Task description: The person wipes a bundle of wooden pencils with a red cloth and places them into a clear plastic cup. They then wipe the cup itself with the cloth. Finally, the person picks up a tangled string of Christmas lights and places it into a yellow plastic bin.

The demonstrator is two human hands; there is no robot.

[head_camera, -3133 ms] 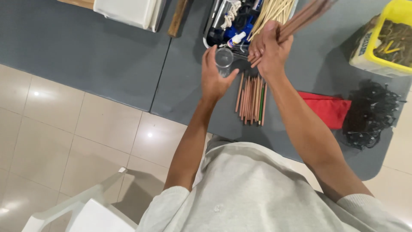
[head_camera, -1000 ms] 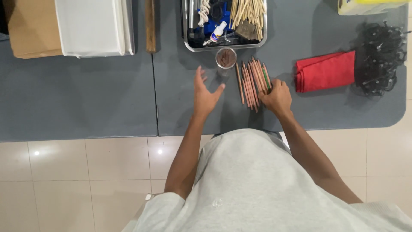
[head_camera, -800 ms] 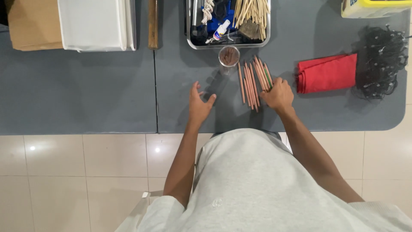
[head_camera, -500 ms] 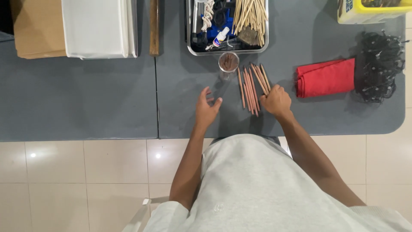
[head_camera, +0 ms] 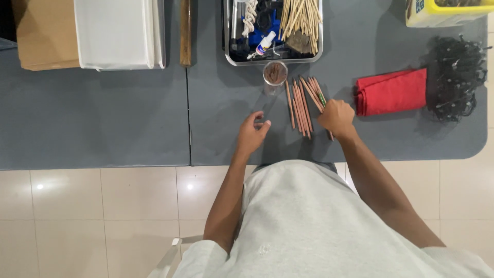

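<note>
1. Two bare hands rest on the grey counter (head_camera: 128, 118). The right hand (head_camera: 337, 116) is curled on the near end of a fanned row of brown sticks (head_camera: 303, 100), its fingers closed over the rightmost few; how firmly it grips them I cannot tell.
2. The left hand (head_camera: 252, 135) lies just left of the row, fingers loosely bent and part open, holding nothing and touching only the counter.
3. The sticks lie flat, roughly side by side, just in front of a small clear cup (head_camera: 275, 73) (brownish contents, too small to identify), which stands just below a metal tray (head_camera: 226, 31).
4. Paler sticks (head_camera: 301, 18) sit bundled in that tray among small bottles and cord.
5. Judged from the layout, the brown sticks are set out but not yet gathered or squared up; the row fans apart at the far end.
6. A folded red cloth (head_camera: 393, 91) and a black tangle (head_camera: 455, 77) lie to the right, untouched.
</note>
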